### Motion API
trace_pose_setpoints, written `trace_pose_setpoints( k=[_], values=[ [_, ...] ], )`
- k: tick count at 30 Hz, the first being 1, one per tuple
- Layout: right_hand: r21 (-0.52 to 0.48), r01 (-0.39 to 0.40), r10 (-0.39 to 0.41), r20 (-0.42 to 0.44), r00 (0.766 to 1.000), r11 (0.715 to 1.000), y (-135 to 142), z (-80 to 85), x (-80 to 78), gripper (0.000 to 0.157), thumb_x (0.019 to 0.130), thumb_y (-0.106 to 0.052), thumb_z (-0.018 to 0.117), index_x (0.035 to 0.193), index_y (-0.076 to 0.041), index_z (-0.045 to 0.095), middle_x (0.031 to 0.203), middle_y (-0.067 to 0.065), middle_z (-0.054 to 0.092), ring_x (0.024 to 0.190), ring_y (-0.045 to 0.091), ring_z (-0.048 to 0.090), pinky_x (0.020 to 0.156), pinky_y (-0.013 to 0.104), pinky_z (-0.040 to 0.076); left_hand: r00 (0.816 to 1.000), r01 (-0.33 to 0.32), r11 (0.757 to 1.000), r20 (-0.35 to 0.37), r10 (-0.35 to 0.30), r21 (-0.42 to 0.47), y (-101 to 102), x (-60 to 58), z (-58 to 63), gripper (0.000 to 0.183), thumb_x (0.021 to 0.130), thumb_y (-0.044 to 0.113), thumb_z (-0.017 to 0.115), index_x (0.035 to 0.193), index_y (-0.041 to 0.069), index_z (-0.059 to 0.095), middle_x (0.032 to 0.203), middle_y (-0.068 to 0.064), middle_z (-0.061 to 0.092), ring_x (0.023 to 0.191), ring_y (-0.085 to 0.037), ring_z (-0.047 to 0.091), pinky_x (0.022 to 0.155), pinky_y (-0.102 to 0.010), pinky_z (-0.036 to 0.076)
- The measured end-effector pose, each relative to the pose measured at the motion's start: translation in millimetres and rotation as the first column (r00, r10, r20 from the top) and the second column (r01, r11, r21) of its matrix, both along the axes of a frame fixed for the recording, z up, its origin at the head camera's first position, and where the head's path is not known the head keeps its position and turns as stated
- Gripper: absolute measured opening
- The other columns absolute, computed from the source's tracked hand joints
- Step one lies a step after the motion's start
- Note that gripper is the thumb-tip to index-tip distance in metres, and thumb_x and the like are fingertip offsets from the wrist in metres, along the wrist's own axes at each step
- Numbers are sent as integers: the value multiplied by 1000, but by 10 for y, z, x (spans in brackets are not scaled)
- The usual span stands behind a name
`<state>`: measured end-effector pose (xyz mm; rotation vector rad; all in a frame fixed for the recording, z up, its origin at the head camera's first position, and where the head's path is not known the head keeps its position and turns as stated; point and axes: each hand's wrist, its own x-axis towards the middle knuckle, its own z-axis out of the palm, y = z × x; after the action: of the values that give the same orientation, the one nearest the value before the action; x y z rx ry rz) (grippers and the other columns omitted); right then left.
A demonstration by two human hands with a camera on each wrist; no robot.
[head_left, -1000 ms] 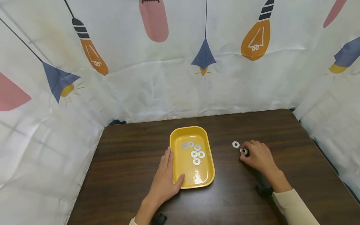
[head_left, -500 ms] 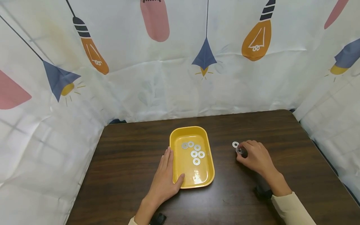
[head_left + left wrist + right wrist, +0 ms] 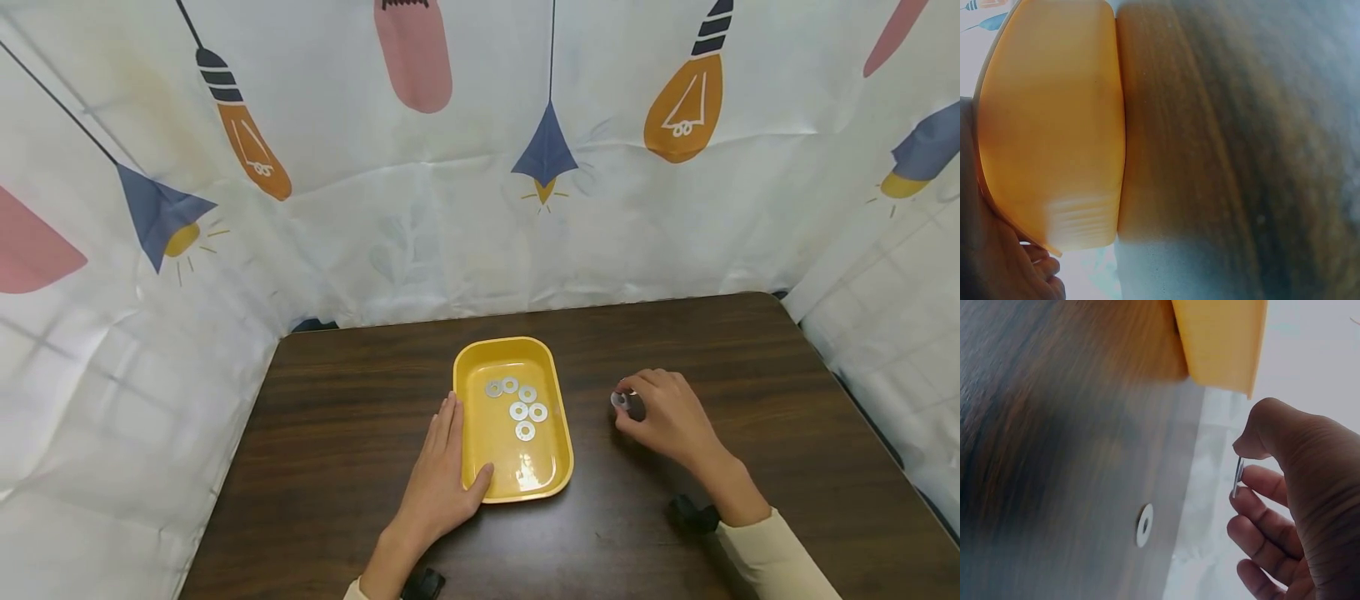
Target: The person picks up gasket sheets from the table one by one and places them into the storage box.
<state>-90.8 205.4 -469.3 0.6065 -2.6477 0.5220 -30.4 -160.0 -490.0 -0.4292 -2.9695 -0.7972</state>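
Note:
My right hand pinches a flat metal washer between thumb and fingers. In the right wrist view this washer shows edge-on, with the thumb on one side and fingertips on the other. One more washer lies on the dark table, mostly hidden behind my right fingers in the head view. To the left stands a yellow tray with several washers lying flat inside. My left hand rests along the tray's left side, fingers straight against its wall and thumb over the near left corner.
The dark wood-grain table ends at its back edge before a white curtain printed with lamps and bulbs. The same cloth hangs on both sides. Between the tray and my right hand lies a strip of tabletop.
My right hand has slid left toward the tray, carrying the pinched washer, and now covers the washer on the table in the head view. My left hand and the tray stay in place.

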Motion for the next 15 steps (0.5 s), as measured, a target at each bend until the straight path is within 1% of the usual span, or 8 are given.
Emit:
trace_pose_setpoints(
  k=[6,15],
  values=[
    [-1,-16,16,-3,1000,1000,-71,44,8,21,79,-18,84,96,-10,76,96,6,75,90,28,69,91,54,55,1000,0,1000,4,0,-2,1,-1,4,101,94,41,71,170,4,15,181,-8,9,168,-25,14,128,-10,-11],
    [-26,-61,60,-18,998,998,-177,113,-23,24,77,-17,86,98,-10,76,96,4,75,88,24,66,89,53,58,1000,5,1000,-8,-5,-6,3,-4,-3,101,94,40,71,169,2,15,181,-9,9,168,-25,14,129,-11,-11]
  ],
)
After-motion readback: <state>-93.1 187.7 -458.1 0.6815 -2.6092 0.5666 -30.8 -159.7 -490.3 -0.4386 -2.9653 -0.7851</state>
